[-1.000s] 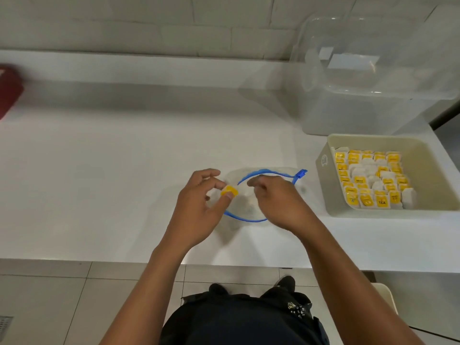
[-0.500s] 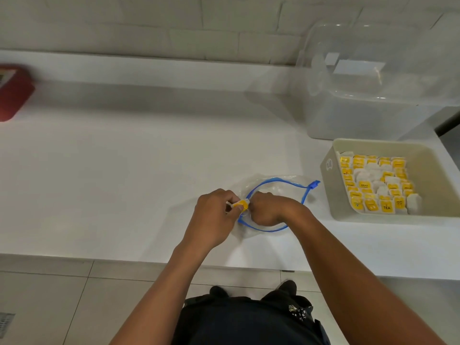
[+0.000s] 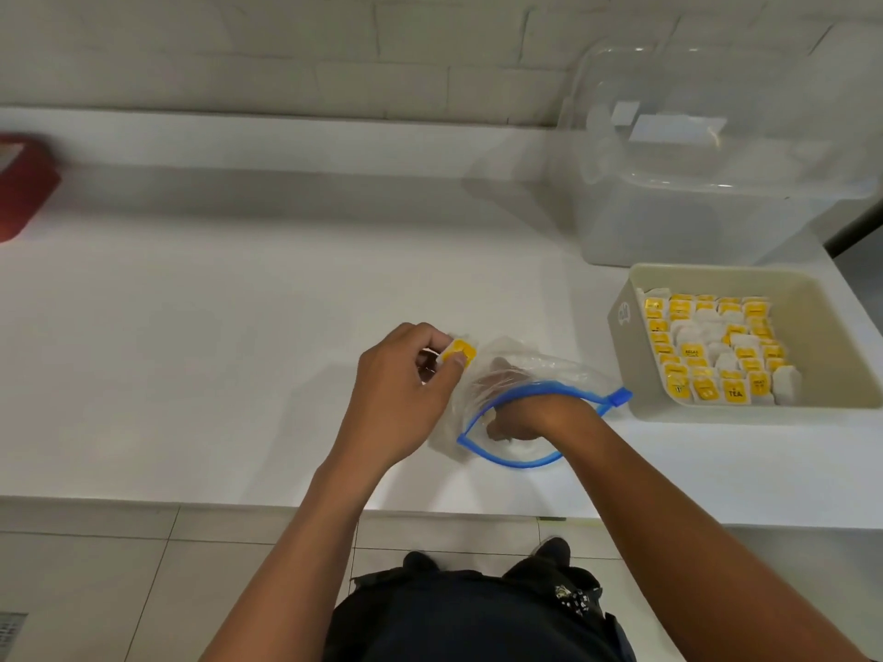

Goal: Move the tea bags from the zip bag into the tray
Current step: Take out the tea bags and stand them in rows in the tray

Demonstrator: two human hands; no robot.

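Clear plastic zip bag (image 3: 513,375) at lower centre hides the right hand (image 3: 506,391) reaching inside, grip unclear, while the left hand (image 3: 406,389) pinches a yellow-tagged tea bag (image 3: 458,352), bound for the beige tray (image 3: 621,336) at right.

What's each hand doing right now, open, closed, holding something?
Left hand: closed, pinching a yellow-tagged tea bag.
Right hand: reached inside the zip bag; grip cannot be told through the plastic.

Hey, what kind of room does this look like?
Probably a kitchen or pantry: a white countertop against a white tiled wall, with a beige plastic tray of yellow-tagged tea bags.
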